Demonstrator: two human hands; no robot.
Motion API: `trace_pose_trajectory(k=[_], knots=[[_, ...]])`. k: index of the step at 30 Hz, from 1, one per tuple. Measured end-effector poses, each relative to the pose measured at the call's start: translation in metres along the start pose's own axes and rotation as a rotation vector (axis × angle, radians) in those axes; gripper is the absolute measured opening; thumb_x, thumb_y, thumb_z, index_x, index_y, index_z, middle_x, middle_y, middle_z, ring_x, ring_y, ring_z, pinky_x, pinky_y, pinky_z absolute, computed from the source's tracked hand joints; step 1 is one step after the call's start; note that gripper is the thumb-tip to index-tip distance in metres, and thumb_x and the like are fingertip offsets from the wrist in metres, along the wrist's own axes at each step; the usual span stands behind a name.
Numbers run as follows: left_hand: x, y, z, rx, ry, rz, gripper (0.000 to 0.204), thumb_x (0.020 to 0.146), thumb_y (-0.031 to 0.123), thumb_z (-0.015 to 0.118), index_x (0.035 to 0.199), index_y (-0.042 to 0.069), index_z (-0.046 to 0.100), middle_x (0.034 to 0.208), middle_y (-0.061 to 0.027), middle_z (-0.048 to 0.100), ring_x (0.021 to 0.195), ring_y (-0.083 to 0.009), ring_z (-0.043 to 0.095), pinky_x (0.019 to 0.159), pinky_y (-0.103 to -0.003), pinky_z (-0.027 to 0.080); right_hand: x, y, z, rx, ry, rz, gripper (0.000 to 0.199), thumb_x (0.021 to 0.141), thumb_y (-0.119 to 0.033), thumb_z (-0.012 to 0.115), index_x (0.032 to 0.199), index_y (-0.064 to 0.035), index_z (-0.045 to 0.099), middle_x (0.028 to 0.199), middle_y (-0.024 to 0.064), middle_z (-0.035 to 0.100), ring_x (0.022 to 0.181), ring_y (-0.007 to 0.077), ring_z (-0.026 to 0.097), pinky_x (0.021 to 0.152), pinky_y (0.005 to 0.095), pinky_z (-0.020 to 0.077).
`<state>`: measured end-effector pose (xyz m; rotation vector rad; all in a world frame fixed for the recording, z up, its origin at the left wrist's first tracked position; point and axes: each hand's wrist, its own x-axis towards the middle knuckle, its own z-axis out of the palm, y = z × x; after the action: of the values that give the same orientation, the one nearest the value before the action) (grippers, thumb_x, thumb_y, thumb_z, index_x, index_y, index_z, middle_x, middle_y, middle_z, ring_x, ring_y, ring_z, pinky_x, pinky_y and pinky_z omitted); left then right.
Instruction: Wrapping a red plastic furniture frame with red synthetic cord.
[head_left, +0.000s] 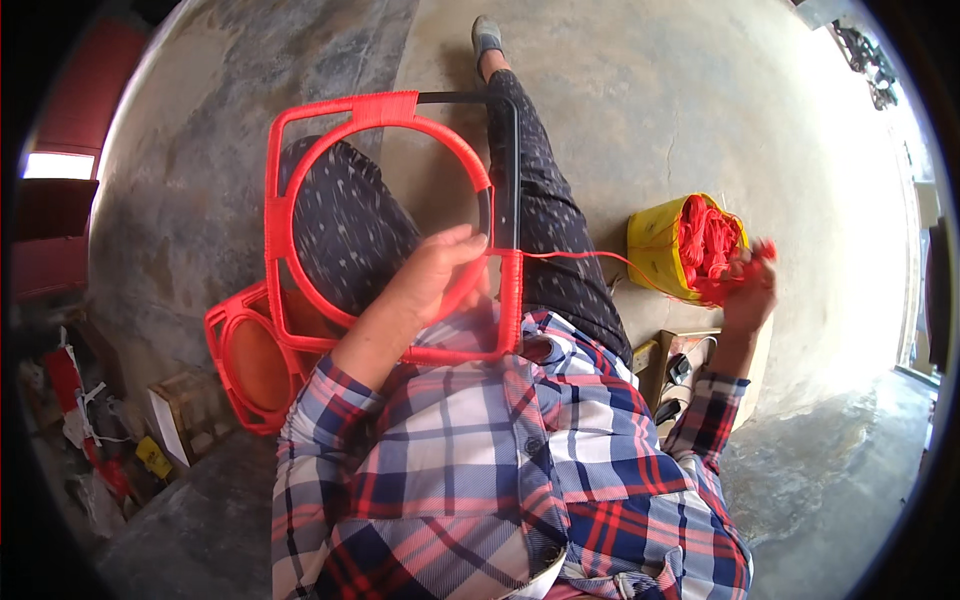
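A square frame with a round inner ring point(279, 228) rests across my lap, mostly wrapped in red cord. Black bare bars show at its upper right corner and on a short stretch of the ring. My left hand point(443, 270) is closed around the ring's right side, near where the wrapping ends. From there a red strand point(580, 255) runs right to my right hand point(748, 290), which is raised beside a yellow bucket point(650, 240). A blurred bunch of red cord point(762, 250) is in that hand's fingers. More tangled red cord point(703, 235) fills the bucket.
A second red-wrapped frame point(222, 345) leans by my left side. Right of my hip sits an open box point(690, 345) with dark items inside. A small wooden stool or crate point(190, 405) and assorted red and white scraps point(75, 400) lie at the left on the concrete floor.
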<state>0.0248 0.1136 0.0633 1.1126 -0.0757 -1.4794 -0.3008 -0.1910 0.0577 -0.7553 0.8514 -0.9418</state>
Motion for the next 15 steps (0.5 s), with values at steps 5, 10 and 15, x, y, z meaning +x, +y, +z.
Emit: trace_pose_trajectory(k=[5, 10, 15], knots=[[0.007, -0.004, 0.007, -0.055, 0.066, 0.045, 0.02, 0.095, 0.022, 0.049, 0.106, 0.006, 0.056, 0.089, -0.0074, 0.066, 0.073, -0.0143, 0.063, 0.058, -0.027, 0.05, -0.064, 0.052, 0.132, -0.985, -1.295, -0.052, 0.032, 0.077, -0.007, 0.067, 0.108, -0.002, 0.064, 0.089, 0.0099, 0.059, 0.079, 0.0206, 0.057, 0.072, 0.03, 0.0465], [0.007, -0.006, 0.013, -0.143, 0.073, 0.065, 0.02, 0.095, 0.019, 0.048, 0.105, 0.005, 0.057, 0.1, -0.0071, 0.065, 0.085, -0.0125, 0.062, 0.072, -0.031, 0.052, -0.07, 0.101, 0.179, -1.084, -1.019, 0.078, 0.037, 0.077, -0.008, 0.069, 0.11, -0.0012, 0.056, 0.092, 0.0175, 0.063, 0.085, 0.0272, 0.063, 0.076, 0.0374, 0.0479], [0.007, -0.012, 0.003, -0.145, 0.03, 0.025, 0.014, 0.092, 0.011, 0.047, 0.099, 0.005, 0.058, 0.09, -0.0071, 0.062, 0.079, -0.0154, 0.06, 0.068, -0.028, 0.049, -0.053, 0.099, 0.189, -1.024, -1.042, -0.038, 0.039, 0.075, -0.009, 0.072, 0.11, -0.0027, 0.055, 0.091, 0.018, 0.062, 0.087, 0.0316, 0.062, 0.078, 0.0361, 0.0485]])
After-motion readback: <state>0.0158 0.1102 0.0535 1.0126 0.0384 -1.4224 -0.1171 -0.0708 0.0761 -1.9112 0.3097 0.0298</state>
